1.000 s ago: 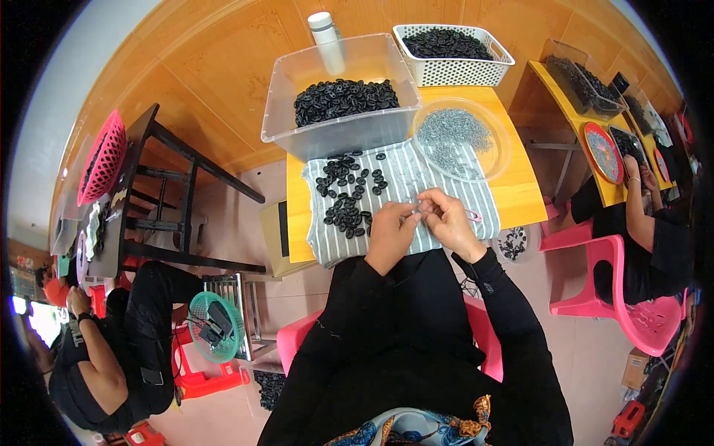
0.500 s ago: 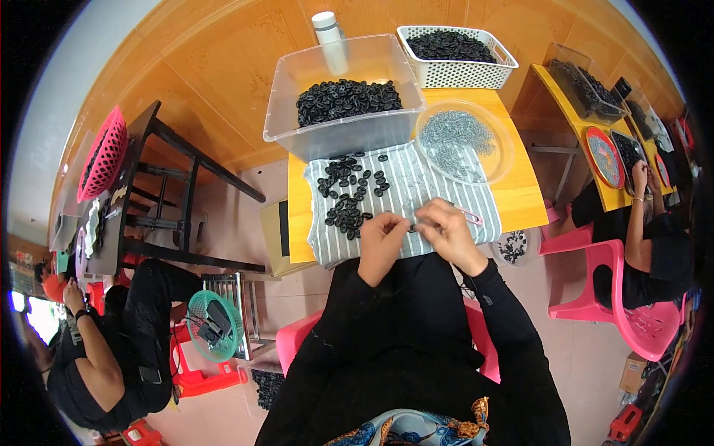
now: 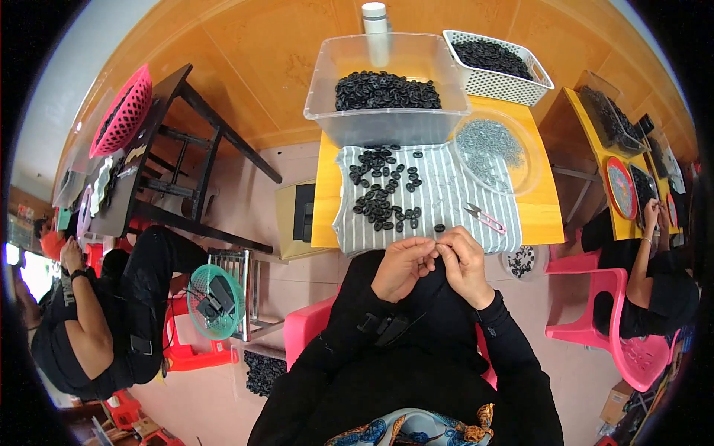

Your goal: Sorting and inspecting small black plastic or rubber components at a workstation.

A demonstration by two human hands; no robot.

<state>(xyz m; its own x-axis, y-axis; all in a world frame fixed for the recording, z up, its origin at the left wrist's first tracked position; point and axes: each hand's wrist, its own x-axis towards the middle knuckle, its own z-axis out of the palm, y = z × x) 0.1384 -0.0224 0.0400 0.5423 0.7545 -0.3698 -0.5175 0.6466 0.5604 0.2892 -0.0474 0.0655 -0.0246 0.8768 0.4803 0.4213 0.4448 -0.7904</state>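
My left hand (image 3: 403,269) and my right hand (image 3: 466,267) meet over my lap, just off the table's near edge. Both have thumb and fingers pinched together at the tips; whatever sits between them is too small to make out. Beyond them a striped grey cloth (image 3: 353,239) covers part of the yellow table. Black oval pieces (image 3: 378,204) lie in loose clusters on its left side, and a single black oval piece (image 3: 439,228) rests close to my fingertips. Thread snips (image 3: 487,219) with pink handles lie on the cloth to the right.
A clear tub (image 3: 387,128) of black pieces stands at the back, beside a white basket (image 3: 513,89) and a white bottle (image 3: 377,37). A round clear dish (image 3: 529,178) holds small silvery pieces. People sit left and right; a pink chair (image 3: 595,327) stands right.
Both hands have drawn back from the cloth toward my lap and come together. The snips, partly covered before, show fully. The whole view has shifted, with the table now farther right.
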